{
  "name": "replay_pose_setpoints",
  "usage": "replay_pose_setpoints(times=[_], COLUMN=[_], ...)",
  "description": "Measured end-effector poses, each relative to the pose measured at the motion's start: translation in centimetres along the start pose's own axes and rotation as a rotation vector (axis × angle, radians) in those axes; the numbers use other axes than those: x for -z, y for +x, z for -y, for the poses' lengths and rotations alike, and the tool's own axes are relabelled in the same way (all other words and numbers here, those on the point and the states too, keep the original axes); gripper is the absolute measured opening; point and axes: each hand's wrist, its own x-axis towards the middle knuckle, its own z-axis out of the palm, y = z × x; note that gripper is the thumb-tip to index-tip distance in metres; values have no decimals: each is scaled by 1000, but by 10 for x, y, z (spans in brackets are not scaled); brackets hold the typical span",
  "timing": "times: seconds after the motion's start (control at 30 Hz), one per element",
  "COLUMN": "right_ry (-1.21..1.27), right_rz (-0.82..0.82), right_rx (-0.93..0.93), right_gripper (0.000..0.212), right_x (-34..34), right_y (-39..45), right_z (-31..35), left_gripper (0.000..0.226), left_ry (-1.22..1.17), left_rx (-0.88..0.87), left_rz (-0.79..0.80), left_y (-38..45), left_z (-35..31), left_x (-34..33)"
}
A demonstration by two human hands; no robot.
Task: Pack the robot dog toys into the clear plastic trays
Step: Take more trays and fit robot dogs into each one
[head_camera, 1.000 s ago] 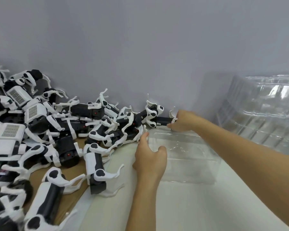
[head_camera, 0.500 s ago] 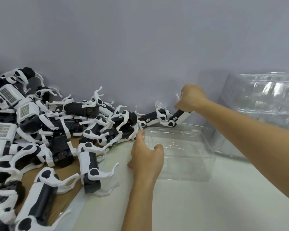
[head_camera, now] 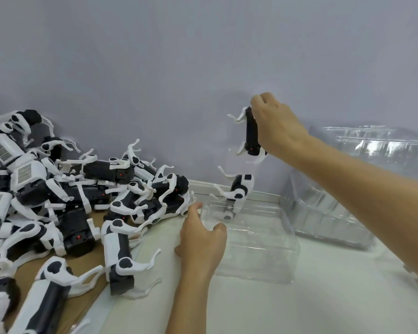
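My right hand (head_camera: pixel 274 126) grips a black-and-white robot dog toy (head_camera: pixel 251 133) upright in the air, above the far edge of a clear plastic tray (head_camera: pixel 258 247). A second robot dog (head_camera: pixel 239 189) hangs or leans just below it, its lower end inside the tray's far left corner. My left hand (head_camera: pixel 200 239) holds the tray's near left corner, thumb on the rim and a finger over the edge. A heap of black-and-white robot dogs (head_camera: pixel 65 203) lies to the left.
The heap rests on a brown cardboard sheet (head_camera: pixel 29 273) over a white table (head_camera: pixel 275 307). A stack of clear plastic trays (head_camera: pixel 362 179) stands at the right against the grey wall (head_camera: pixel 179 68). One robot dog (head_camera: pixel 118 259) stands close to the tray's left side.
My right hand has lifted a robot dog out of the heap's right end and raised it up and to the right. A second dog came along and now sits at the tray's far corner.
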Motion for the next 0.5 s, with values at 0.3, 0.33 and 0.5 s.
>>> replay_pose_setpoints(times=[0.3,0.33,0.5], right_ry=[220,239,438], right_rz=[-365,-384,-357], right_rx=[41,37,121], right_gripper=[27,26,15], right_x=[16,19,45], right_y=[-20,-23,-37], right_z=[-4,-5,-13], left_gripper=[60,62,54], left_ry=[-93,-93,-82], left_rx=[-72,-75,-66], left_rz=[106,111,109], left_y=[4,4,5], left_z=[8,8,8], left_x=[0,-1,-1])
